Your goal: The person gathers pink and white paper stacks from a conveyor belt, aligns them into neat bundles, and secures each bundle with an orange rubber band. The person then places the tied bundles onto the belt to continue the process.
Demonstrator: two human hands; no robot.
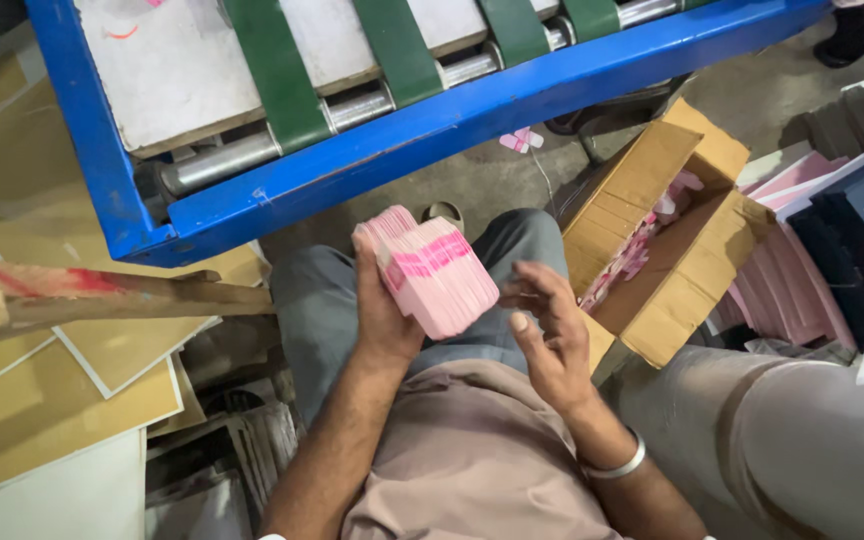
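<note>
Pink card stack in my left hand, over my lap.

My left hand (384, 305) grips a thick stack of pink cards (437, 272) from behind, tilted toward my right. My right hand (549, 335) hovers just beside the stack, fingers loosely spread, holding nothing. An open cardboard box (697, 270) with more pink pieces sits on the floor to my right.

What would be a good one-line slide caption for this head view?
Left hand holds a thick stack of pink paper cards; open right hand hovers beside it, near a brown cardboard box.
</note>
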